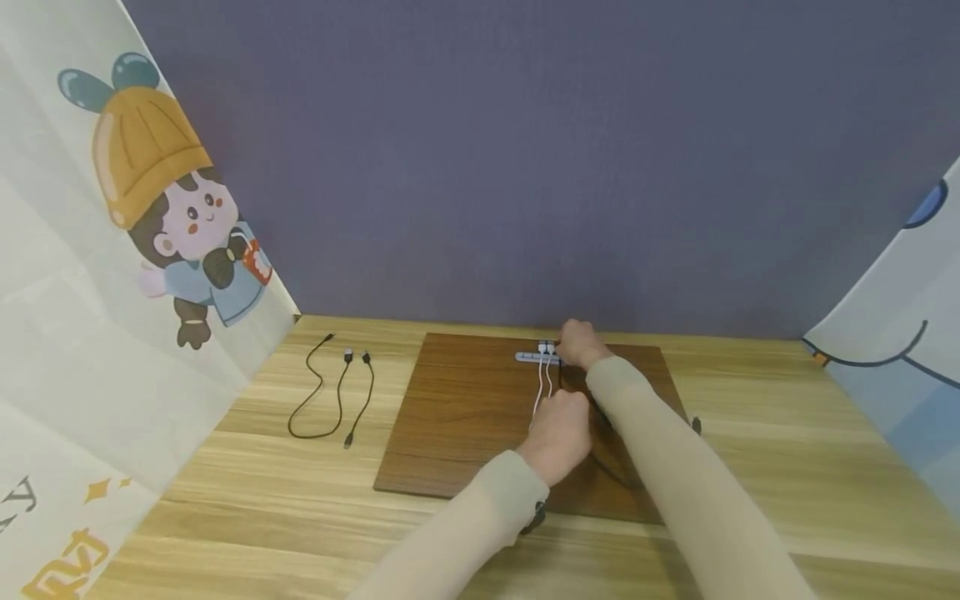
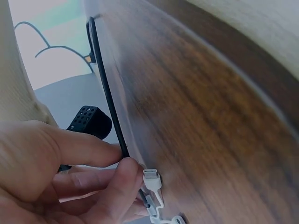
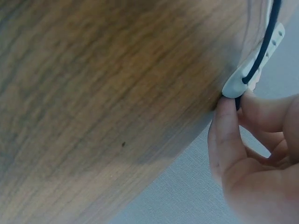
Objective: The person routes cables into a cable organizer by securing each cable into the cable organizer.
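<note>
A pale cable organizer clip [image 1: 527,357] lies near the far edge of the brown wooden board [image 1: 450,400]. Two white cables [image 1: 540,379] run from it toward me; a white USB-C plug [image 2: 151,179] shows close up in the left wrist view. A black cable [image 2: 107,88] passes through the clip. With thumb and index finger, my left hand [image 1: 557,437] pinches this black cable on the near side. My right hand [image 1: 581,343], at the clip's right end, pinches the black cable just beyond the clip [image 3: 236,85]. The plug there is hidden by the fingers.
On the light wooden table [image 1: 247,517], left of the board, lie a longer looped black cable [image 1: 315,435] and a short black cable [image 1: 363,408]. A black plug [image 1: 696,425] shows by the board's right edge. A grey-blue panel [image 1: 480,167] stands behind.
</note>
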Tool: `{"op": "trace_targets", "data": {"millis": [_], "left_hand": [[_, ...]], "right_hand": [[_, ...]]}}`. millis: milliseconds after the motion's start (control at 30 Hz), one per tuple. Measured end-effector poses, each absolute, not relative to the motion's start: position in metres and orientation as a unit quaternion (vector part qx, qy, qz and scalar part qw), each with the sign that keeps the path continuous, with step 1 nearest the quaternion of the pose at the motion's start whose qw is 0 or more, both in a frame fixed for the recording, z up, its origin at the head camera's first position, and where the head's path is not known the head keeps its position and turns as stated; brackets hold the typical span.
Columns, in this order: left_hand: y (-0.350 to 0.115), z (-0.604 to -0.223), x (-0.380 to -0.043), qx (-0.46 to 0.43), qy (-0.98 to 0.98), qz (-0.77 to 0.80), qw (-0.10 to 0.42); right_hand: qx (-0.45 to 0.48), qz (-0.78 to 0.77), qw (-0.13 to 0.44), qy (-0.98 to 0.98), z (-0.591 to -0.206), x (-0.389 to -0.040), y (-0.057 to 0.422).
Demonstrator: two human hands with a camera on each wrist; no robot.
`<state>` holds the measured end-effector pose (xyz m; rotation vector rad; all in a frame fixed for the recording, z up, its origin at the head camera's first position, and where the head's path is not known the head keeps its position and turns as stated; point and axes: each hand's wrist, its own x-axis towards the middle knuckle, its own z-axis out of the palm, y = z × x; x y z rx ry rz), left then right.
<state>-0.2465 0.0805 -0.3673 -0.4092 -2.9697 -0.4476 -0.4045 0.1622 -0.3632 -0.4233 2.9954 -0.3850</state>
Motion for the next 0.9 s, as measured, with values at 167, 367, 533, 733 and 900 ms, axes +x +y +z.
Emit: {"op": "trace_targets", "data": {"millis": [167,367,533,733,900], "left_hand": [[0.076,-0.366,-0.242,-0.162,-0.974,-0.146,0.058],[0.068,-0.359,-0.234,-0.178,-0.969,-0.166,0.042],[0.053,-0.353,-0.23,-0.196,-0.967,-0.149,0.059],[0.033,-0.351,-0.231,-0.215,-0.964,-0.129,0.087],[0.012,-0.355,-0.236,-0.211,-0.964,-0.115,0.114]], "right_hand": [[-0.139,-0.12,0.047,0.982,-0.364,-0.405,0.164],[-0.143,-0.121,0.048,0.981,-0.365,-0.406,0.164],[-0.152,-0.106,0.048,0.982,-0.362,-0.404,0.164],[-0.136,-0.116,0.057,0.982,-0.357,-0.399,0.164],[-0.124,-0.137,0.061,0.981,-0.356,-0.395,0.163]]}}
